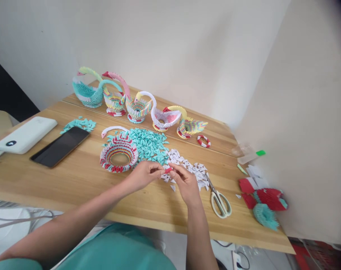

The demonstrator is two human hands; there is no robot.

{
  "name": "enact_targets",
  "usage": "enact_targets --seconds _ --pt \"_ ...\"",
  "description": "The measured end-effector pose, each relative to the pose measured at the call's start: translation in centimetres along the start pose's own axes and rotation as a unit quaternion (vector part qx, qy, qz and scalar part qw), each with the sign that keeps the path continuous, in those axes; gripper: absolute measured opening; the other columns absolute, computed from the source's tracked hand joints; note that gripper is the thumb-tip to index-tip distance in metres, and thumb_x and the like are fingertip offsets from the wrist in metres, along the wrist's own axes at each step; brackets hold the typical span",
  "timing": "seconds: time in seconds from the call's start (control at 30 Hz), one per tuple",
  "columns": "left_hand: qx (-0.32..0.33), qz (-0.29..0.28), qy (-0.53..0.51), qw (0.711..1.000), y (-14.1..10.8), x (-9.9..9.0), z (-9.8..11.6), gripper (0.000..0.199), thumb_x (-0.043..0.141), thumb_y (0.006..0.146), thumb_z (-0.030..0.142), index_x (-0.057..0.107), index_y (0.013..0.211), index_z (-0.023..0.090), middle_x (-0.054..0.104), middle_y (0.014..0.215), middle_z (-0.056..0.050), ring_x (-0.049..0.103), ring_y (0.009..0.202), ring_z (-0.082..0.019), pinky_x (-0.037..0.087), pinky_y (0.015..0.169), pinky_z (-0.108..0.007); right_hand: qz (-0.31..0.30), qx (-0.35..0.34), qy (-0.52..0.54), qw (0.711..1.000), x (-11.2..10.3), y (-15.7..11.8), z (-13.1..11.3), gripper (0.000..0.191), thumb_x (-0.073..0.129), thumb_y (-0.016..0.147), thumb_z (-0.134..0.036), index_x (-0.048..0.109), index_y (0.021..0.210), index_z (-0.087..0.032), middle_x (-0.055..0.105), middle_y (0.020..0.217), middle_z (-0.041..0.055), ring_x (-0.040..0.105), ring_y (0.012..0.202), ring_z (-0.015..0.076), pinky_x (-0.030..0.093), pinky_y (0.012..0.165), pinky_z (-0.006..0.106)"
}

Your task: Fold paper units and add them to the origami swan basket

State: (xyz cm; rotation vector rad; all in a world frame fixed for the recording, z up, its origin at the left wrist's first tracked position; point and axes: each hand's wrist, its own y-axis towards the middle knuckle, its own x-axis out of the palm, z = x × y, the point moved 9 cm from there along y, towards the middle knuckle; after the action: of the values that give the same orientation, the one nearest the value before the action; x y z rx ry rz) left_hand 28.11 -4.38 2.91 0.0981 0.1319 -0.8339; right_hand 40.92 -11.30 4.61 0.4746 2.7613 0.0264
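Observation:
Between both hands is a small red folded paper piece, pinched at its two ends. My left hand grips its left end with thumb and fingers. From the other side, my right hand pinches the right end. Below and behind the hands lies a pile of white folded paper triangles. A larger heap of teal triangles spreads farther back. Left of my left hand sits a round bowl of interlocked paper pieces, red, white and teal, and a white paper swan neck rests behind it.
Several finished paper swans line the back. A red-and-white ring lies near them. Scissors are right of my right hand. A phone and white power bank lie left. Red paper pieces sit far right.

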Motion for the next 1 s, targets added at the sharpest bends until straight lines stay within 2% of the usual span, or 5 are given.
enact_targets --seconds 0.17,0.3,0.43,0.7,1.0 --pt "-0.002 0.001 -0.005 1.0 -1.3 -0.1 0.3 0.025 0.054 0.084 0.032 0.061 0.068 0.014 0.051 0.061 0.002 0.043 0.057 -0.01 0.03 0.055 -0.021 -0.05 0.052 0.06 0.996 1.4 -0.5 0.3 0.027 0.069 0.079 -0.038 0.076 0.102 -0.025 0.072 0.093 0.0037 0.061 0.076 0.0182 0.047 0.07 0.03" --pt "0.008 0.01 0.031 0.999 -2.4 -0.5 1.1 0.025 0.054 0.086 0.032 0.065 0.074 0.014 0.052 0.061 0.003 0.041 0.056 -0.009 0.029 0.053 -0.02 -0.072 0.071 0.082 0.991 2.4 -0.7 0.1 0.019 0.07 0.077 -0.037 0.075 0.084 -0.02 0.069 0.076 0.0009 0.057 0.066 0.015 0.043 0.064 0.027" --pt "0.015 -0.012 -0.008 1.0 -3.8 -0.8 1.5 0.022 0.058 0.086 0.032 0.071 0.091 0.016 0.064 0.073 0.0 0.051 0.064 -0.011 0.037 0.058 -0.02 -0.059 0.071 0.105 0.99 2.9 -1.2 -0.5 0.019 0.068 0.077 -0.037 0.068 0.073 -0.019 0.06 0.061 -0.0022 0.05 0.059 0.0126 0.037 0.059 0.025" --pt "0.06 0.037 -0.052 0.996 -4.9 -2.3 1.5 0.017 0.067 0.083 0.03 0.077 0.086 0.016 0.075 0.082 -0.005 0.062 0.074 -0.015 0.045 0.068 -0.023 -0.092 0.066 0.12 0.986 4.8 -2.0 -1.5 0.019 0.066 0.079 -0.037 0.065 0.072 -0.019 0.055 0.061 -0.0029 0.046 0.057 0.0116 0.033 0.056 0.025" --pt "0.029 0.062 -0.038 0.997 -4.9 -2.8 1.4 0.016 0.067 0.08 0.028 0.075 0.082 0.014 0.073 0.078 -0.005 0.062 0.071 -0.015 0.045 0.067 -0.023 -0.082 0.035 0.048 0.995 5.0 -2.1 -2.0 0.018 0.062 0.083 -0.035 0.067 0.077 -0.019 0.056 0.063 -0.0028 0.045 0.058 0.0111 0.034 0.056 0.024"
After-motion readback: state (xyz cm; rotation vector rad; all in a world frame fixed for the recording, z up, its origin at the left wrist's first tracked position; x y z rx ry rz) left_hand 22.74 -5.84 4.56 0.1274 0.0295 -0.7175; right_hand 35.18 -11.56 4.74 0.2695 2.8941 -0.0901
